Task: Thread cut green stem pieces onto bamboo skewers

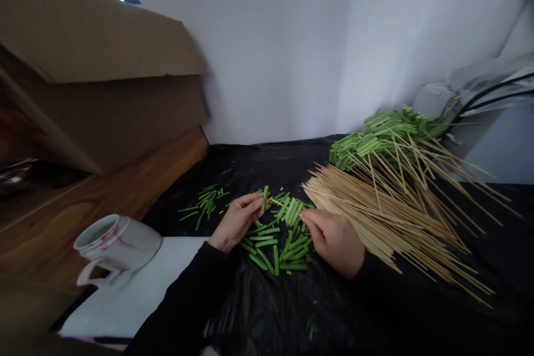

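Between thumb and fingers my left hand (238,217) pinches a short cut green bean piece (265,198), held upright. My right hand (337,240) is closed on a thin bamboo skewer, which carries several green pieces (293,212) side by side. The skewer's tip (275,201) points left at the piece in my left hand; whether it touches cannot be made out. Below both hands lie loose cut green bean pieces (262,243) on black plastic sheeting (267,311).
To the right lie a spread bundle of bamboo skewers (367,206) and a pile of loaded green skewers (375,136). At left are a smaller group of bean pieces (206,204), a white mug (133,245) on white paper (167,267) and a cardboard box (125,111).
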`<state>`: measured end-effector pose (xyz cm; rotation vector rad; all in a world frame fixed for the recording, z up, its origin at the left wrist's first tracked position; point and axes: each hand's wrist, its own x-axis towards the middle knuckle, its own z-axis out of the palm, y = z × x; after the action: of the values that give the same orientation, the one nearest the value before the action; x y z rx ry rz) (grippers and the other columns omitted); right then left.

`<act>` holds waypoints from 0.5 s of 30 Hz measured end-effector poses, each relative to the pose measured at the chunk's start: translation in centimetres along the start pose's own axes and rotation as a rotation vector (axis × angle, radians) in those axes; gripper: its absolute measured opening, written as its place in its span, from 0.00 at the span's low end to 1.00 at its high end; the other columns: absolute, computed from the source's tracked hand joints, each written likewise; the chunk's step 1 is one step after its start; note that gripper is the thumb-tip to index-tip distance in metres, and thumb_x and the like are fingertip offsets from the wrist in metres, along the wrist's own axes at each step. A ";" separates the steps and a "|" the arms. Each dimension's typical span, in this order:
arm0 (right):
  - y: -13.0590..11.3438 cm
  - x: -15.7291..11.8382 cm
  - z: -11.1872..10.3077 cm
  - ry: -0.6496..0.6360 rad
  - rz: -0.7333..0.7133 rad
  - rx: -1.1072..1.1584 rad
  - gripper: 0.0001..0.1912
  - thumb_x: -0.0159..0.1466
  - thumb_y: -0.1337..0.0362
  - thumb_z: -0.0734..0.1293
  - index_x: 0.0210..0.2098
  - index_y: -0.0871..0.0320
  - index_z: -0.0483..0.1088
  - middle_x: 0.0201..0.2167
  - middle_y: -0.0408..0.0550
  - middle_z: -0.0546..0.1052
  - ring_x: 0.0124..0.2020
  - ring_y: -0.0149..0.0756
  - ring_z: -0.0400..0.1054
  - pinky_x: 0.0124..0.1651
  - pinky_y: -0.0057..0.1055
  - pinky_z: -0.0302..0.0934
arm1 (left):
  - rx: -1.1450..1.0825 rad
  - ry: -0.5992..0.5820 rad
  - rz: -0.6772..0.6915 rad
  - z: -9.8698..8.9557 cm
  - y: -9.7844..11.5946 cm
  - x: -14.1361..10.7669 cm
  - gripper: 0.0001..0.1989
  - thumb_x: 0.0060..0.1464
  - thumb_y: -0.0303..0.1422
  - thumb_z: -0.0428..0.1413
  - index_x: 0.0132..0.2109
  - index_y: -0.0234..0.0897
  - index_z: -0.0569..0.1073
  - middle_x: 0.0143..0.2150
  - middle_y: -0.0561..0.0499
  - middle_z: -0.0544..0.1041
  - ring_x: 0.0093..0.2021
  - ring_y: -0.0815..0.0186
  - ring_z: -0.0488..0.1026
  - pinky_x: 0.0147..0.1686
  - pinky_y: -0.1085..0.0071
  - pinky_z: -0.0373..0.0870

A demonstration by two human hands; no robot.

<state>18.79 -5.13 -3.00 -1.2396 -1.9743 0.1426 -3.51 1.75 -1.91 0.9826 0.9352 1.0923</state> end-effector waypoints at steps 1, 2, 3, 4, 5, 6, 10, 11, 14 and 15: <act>-0.1 0.0 0.0 -0.009 -0.001 0.000 0.13 0.68 0.67 0.56 0.38 0.56 0.72 0.35 0.46 0.77 0.37 0.34 0.71 0.41 0.28 0.58 | -0.015 -0.011 -0.013 0.0 0.0 0.0 0.15 0.41 0.32 0.68 0.39 0.32 0.81 0.34 0.48 0.80 0.34 0.71 0.74 0.35 0.77 0.68; -0.1 -0.1 0.1 -0.017 0.000 0.001 0.13 0.67 0.68 0.56 0.38 0.56 0.72 0.35 0.46 0.77 0.37 0.34 0.71 0.41 0.28 0.58 | -0.026 -0.021 -0.023 0.0 0.0 0.0 0.15 0.42 0.31 0.68 0.39 0.32 0.81 0.34 0.48 0.80 0.34 0.71 0.74 0.35 0.77 0.68; -0.2 -0.1 0.1 -0.025 0.001 0.001 0.13 0.67 0.68 0.56 0.37 0.56 0.72 0.35 0.47 0.77 0.38 0.34 0.71 0.41 0.28 0.58 | -0.034 -0.033 -0.031 -0.1 0.0 0.0 0.15 0.43 0.31 0.68 0.40 0.32 0.81 0.34 0.48 0.80 0.34 0.71 0.74 0.35 0.77 0.69; -0.2 -0.1 0.1 -0.030 0.004 0.001 0.13 0.67 0.68 0.56 0.37 0.56 0.72 0.35 0.47 0.77 0.38 0.34 0.71 0.41 0.28 0.58 | -0.038 -0.047 -0.035 -0.1 0.0 0.0 0.14 0.44 0.31 0.67 0.41 0.32 0.80 0.34 0.47 0.80 0.34 0.72 0.73 0.35 0.77 0.69; -0.2 0.0 0.1 -0.031 0.008 0.000 0.13 0.67 0.68 0.56 0.37 0.56 0.72 0.35 0.47 0.77 0.38 0.34 0.71 0.41 0.28 0.58 | -0.042 -0.061 -0.037 -0.1 -0.1 0.0 0.14 0.45 0.31 0.67 0.41 0.32 0.80 0.34 0.48 0.80 0.33 0.72 0.73 0.35 0.77 0.69; -0.2 0.0 0.1 -0.031 0.012 -0.002 0.13 0.67 0.68 0.56 0.37 0.56 0.72 0.35 0.47 0.77 0.37 0.34 0.71 0.41 0.28 0.58 | -0.043 -0.073 -0.037 -0.2 -0.1 0.0 0.14 0.45 0.32 0.66 0.41 0.32 0.80 0.35 0.48 0.80 0.33 0.72 0.73 0.35 0.77 0.68; -0.2 -0.1 0.2 -0.037 0.023 -0.003 0.13 0.67 0.68 0.56 0.37 0.56 0.71 0.34 0.46 0.77 0.36 0.34 0.70 0.40 0.28 0.57 | -0.034 -0.084 -0.028 -0.2 -0.2 -0.1 0.12 0.46 0.31 0.66 0.40 0.33 0.81 0.35 0.48 0.79 0.34 0.72 0.73 0.36 0.77 0.68; -0.1 -0.1 0.2 -0.039 0.022 -0.001 0.13 0.67 0.68 0.56 0.37 0.56 0.71 0.34 0.46 0.77 0.36 0.34 0.70 0.40 0.28 0.57 | -0.030 -0.082 -0.025 -0.1 -0.2 -0.1 0.12 0.45 0.31 0.66 0.39 0.33 0.81 0.35 0.48 0.79 0.34 0.72 0.73 0.36 0.77 0.67; 0.0 -0.1 0.3 -0.038 0.016 0.000 0.12 0.67 0.68 0.56 0.37 0.56 0.71 0.34 0.46 0.77 0.36 0.33 0.70 0.40 0.28 0.57 | -0.026 -0.077 -0.020 0.0 -0.1 -0.1 0.12 0.44 0.31 0.67 0.39 0.33 0.81 0.35 0.48 0.79 0.34 0.72 0.72 0.35 0.77 0.67; 0.0 -0.1 0.3 -0.035 0.013 -0.001 0.12 0.67 0.68 0.56 0.37 0.56 0.71 0.34 0.46 0.77 0.36 0.33 0.70 0.40 0.28 0.57 | -0.028 -0.076 -0.020 0.0 -0.1 -0.1 0.12 0.44 0.31 0.67 0.39 0.33 0.81 0.35 0.48 0.79 0.34 0.72 0.72 0.35 0.77 0.67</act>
<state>18.58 -5.15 -3.29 -1.2589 -1.9960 0.1710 -3.50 1.60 -2.00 0.9833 0.8643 1.0417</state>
